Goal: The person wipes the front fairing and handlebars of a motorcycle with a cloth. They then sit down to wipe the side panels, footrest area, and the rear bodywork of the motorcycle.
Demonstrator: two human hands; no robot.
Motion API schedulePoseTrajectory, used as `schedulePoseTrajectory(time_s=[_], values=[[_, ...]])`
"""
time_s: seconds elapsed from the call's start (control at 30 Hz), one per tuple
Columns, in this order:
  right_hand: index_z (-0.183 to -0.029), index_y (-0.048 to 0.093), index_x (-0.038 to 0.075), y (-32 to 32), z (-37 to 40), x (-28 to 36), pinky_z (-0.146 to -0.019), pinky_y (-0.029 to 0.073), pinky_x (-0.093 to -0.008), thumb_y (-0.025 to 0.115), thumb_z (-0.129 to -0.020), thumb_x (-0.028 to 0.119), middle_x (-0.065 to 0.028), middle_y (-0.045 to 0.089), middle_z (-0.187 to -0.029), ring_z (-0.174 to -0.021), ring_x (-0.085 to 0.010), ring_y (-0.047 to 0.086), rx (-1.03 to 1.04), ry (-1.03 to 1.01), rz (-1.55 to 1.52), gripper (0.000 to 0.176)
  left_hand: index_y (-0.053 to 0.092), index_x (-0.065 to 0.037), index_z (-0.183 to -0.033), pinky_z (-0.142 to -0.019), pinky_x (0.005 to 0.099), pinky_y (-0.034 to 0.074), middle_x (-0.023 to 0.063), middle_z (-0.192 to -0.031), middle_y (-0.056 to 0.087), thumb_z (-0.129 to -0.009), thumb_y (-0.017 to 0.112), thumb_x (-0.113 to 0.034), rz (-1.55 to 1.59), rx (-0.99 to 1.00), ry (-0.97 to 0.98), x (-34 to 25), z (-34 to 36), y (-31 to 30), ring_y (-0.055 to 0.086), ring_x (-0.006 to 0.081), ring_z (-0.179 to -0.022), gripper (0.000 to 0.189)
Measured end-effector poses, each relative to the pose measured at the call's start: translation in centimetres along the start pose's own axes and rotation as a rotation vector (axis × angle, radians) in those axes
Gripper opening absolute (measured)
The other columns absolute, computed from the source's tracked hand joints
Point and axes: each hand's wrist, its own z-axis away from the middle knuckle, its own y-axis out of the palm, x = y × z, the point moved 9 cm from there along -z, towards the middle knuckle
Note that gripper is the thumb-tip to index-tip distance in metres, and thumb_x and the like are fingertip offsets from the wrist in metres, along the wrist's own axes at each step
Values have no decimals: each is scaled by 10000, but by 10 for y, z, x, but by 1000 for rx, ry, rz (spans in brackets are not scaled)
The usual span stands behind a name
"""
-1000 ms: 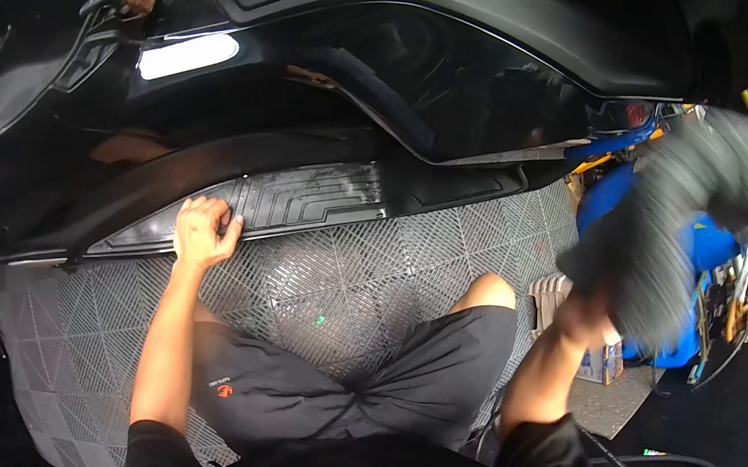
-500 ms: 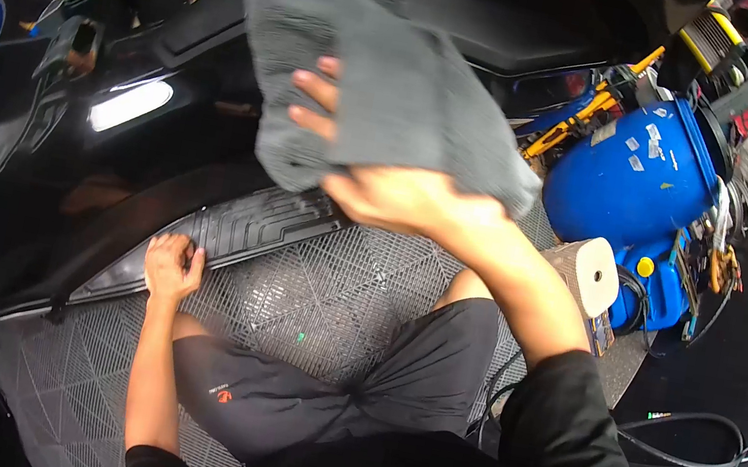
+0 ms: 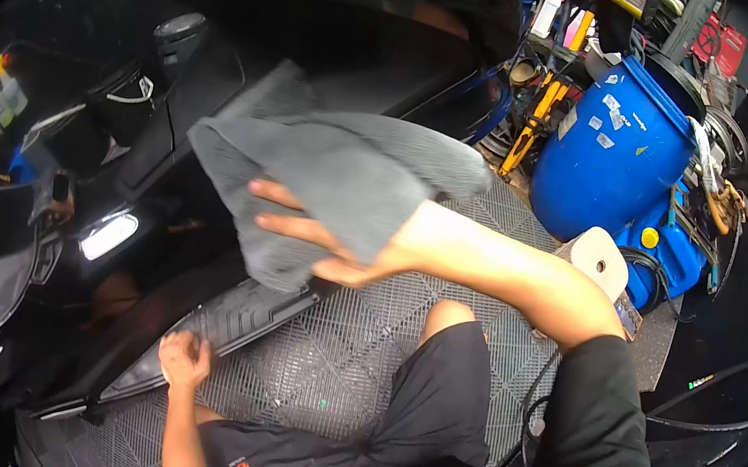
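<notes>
A grey cloth point(image 3: 336, 162) is draped over my right hand point(image 3: 350, 254), with several fingertips showing at its lower left side. The hand holds it in front of a glossy black motor scooter point(image 3: 87, 213); whether the cloth touches the bodywork cannot be made out. My left hand point(image 3: 184, 360) rests with curled fingers on the outer edge of the scooter's black ribbed footboard point(image 3: 250, 312). What the left fingers grip, if anything, is too small to tell.
A blue barrel point(image 3: 613, 156) stands at the upper right, beside a blue canister point(image 3: 675, 257), a beige roll point(image 3: 597, 263) and yellow tools point(image 3: 535, 127). A black hose point(image 3: 720, 427) lies at the right. Grey grated mats point(image 3: 321, 364) cover the floor.
The view has shifted, so the scene sits lower in the picture. My right hand and the cloth have moved and the cloth has folded differently. My left hand stays at the footboard edge.
</notes>
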Motion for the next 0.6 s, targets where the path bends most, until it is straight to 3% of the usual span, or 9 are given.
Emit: schedulePoseTrajectory(time_s=[0.1,0.17,0.2,0.27,0.3,0.37,0.47,0.53,0.6], values=[[-1538,491,153,-33,58,-24,-1208,299,-544,534,-937,558,-156,397,-1626,-1485,-406,374,-5,-59,-161,725,501,-116,-626,-680,460,400,83,-605,533,-753,737,-269,-17,21,-8,-1,-1,2,551,331,-645,309],[-1515,513,139,-31,109,-70,-1211,286,-548,565,-892,609,-186,459,-1572,-1460,-418,401,55,143,64,782,513,-118,-617,-701,462,417,85,-613,552,-728,747,-291,-35,48,-32,0,-3,4,569,332,-659,312],[-1501,521,121,-3,153,-94,-1211,284,-553,581,-882,575,-205,477,-1545,-1445,-431,409,52,46,600,770,529,-118,-616,-719,462,429,90,-630,580,-714,746,-328,-62,53,-43,2,-3,4,588,333,-680,317],[-1449,568,91,-4,179,-135,-1194,309,-560,636,-847,389,-220,538,-1469,-1393,-447,457,-84,214,723,675,537,-122,-624,-740,456,442,97,-646,598,-715,738,-369,-75,65,-21,2,-4,3,597,332,-694,331],[-1411,606,78,-20,183,-151,-1176,336,-562,676,-823,237,-217,581,-1420,-1356,-450,497,-168,448,290,613,536,-124,-623,-748,453,447,99,-650,601,-716,735,-378,-75,70,-25,3,-3,6,599,333,-698,336],[-1365,624,51,-35,190,-149,-1185,328,-539,650,-852,247,-225,605,-1365,-1338,-451,505,-557,446,104,550,535,-130,-633,-774,450,457,99,-672,618,-730,743,-389,-91,84,-44,8,0,10,611,325,-716,347],[-1315,655,25,-6,172,-124,-1195,329,-515,659,-811,424,-201,661,-1289,-1248,-458,582,-963,430,-403,643,516,-135,-659,-735,447,436,76,-646,580,-730,754,-338,-93,-2,5,5,3,6,588,319,-685,321],[-1273,682,14,8,166,-106,-1171,371,-508,680,-767,495,-183,691,-1256,-1202,-430,630,-1014,368,-478,699,511,-128,-666,-731,443,430,68,-642,562,-739,759,-301,-67,-6,42,4,4,8,580,312,-685,310],[-1228,706,8,11,178,-105,-1132,419,-510,677,-776,420,-186,703,-1244,-1189,-396,653,-918,287,11,613,503,-123,-642,-718,435,422,68,-626,545,-742,761,-280,-58,32,8,-1,-1,5,571,311,-676,318]])
